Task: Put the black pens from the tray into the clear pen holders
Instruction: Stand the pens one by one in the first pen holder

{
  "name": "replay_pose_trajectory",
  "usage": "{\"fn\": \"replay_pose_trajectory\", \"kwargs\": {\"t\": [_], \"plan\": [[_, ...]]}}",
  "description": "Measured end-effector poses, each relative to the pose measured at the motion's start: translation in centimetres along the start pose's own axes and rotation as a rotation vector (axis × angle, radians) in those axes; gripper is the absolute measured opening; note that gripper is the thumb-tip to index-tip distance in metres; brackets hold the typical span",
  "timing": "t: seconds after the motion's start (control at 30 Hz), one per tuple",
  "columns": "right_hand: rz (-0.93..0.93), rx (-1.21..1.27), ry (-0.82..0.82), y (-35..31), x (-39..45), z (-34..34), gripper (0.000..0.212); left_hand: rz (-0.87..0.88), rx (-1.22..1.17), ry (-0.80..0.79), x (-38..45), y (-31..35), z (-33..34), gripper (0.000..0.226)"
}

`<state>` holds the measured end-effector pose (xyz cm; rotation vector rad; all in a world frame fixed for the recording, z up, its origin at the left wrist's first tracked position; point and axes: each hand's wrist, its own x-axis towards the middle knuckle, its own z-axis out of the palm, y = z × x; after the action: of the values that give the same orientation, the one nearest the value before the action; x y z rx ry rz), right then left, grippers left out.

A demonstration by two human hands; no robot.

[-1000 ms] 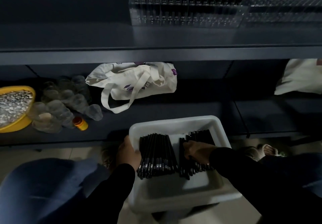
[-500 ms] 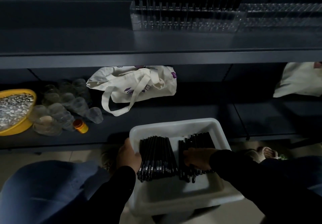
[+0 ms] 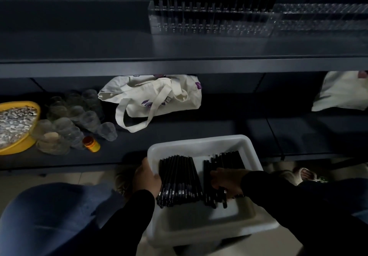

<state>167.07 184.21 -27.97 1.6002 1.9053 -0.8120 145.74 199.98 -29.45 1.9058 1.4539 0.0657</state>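
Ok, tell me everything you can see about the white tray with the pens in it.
The white tray is a rectangular, shallow tub that looks like plastic, with rounded corners and a rolled rim. It sits low in front of the dark shelving, slightly turned. Inside lie two batches of black pens, a left bundle and a right bundle, with bare floor nearer the person. The left hand grips its left rim; the right hand reaches in, fingers curled on the right bundle. What it rests on is hidden.

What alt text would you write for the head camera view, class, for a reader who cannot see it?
A person's right hand grips black pens in a white tray while the left hand holds its rim. On the shelf above, a clear pen holder already holds upright pens; a canvas tote bag lies below.
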Motion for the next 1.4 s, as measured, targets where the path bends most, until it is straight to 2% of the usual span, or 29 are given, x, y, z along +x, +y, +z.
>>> {"fn": "replay_pose_trajectory", "kwargs": {"t": [0.13, 0.3, 0.37, 0.53, 0.63, 0.7, 0.77, 0.9, 1.0, 1.1, 1.17, 1.27, 1.33, 1.4], "plan": [[-0.042, -0.006, 0.087, 0.1, -0.7, -0.1, 0.031, 0.000, 0.000, -0.004, 0.0, -0.1, 0.0, 0.049], [-0.033, 0.010, 0.154, 0.2, -0.9, -0.4, 0.034, -0.014, 0.006, -0.002, -0.1, 0.0, 0.0, 0.051], [-0.031, 0.065, 0.257, 0.2, -0.7, -0.6, 0.035, -0.016, 0.008, -0.007, -0.2, 0.2, -0.1, 0.050], [0.170, 0.567, 0.542, 0.0, -1.5, -1.6, 0.016, -0.025, -0.004, -0.022, -0.2, 0.1, -0.2, 0.052], [0.201, 0.924, 0.713, -0.5, -2.3, -4.0, 0.013, 0.004, 0.019, -0.033, -0.3, 0.2, -0.6, 0.069], [0.181, 1.080, 0.798, -0.6, -3.0, -6.3, 0.011, 0.043, 0.014, 0.027, -0.7, 1.0, -1.4, 0.075], [0.109, 1.181, 0.899, -0.5, -4.2, -9.0, 0.015, 0.160, -0.033, 0.160, -1.0, 2.5, -2.9, 0.071], [0.001, 1.157, 1.103, 0.2, -7.8, -16.2, 0.012, 0.592, -0.139, 0.438, -0.9, 7.0, -7.9, 0.047], [-0.086, 1.119, 1.297, 0.6, -11.2, -22.9, 0.016, 0.800, -0.219, 0.626, 0.6, 11.8, -12.6, 0.046], [-0.111, 0.993, 1.404, 1.4, -13.0, -29.2, 0.009, 0.751, -0.297, 0.591, 2.4, 17.1, -17.2, 0.046], [-0.101, 0.916, 1.483, 2.0, -13.3, -32.9, 0.006, 0.706, -0.259, 0.568, 4.4, 20.3, -19.4, 0.049], [-0.039, 0.843, 1.592, 2.7, -12.1, -37.6, 0.019, 0.613, -0.181, 0.446, 7.8, 24.3, -21.4, 0.061], [0.016, 0.801, 1.605, 3.2, -10.7, -40.0, 0.028, 0.537, -0.133, 0.356, 9.7, 25.3, -21.6, 0.070], [0.051, 0.810, 1.599, 3.8, -9.3, -41.6, 0.032, 0.499, -0.102, 0.332, 10.9, 25.3, -21.1, 0.070]]}}
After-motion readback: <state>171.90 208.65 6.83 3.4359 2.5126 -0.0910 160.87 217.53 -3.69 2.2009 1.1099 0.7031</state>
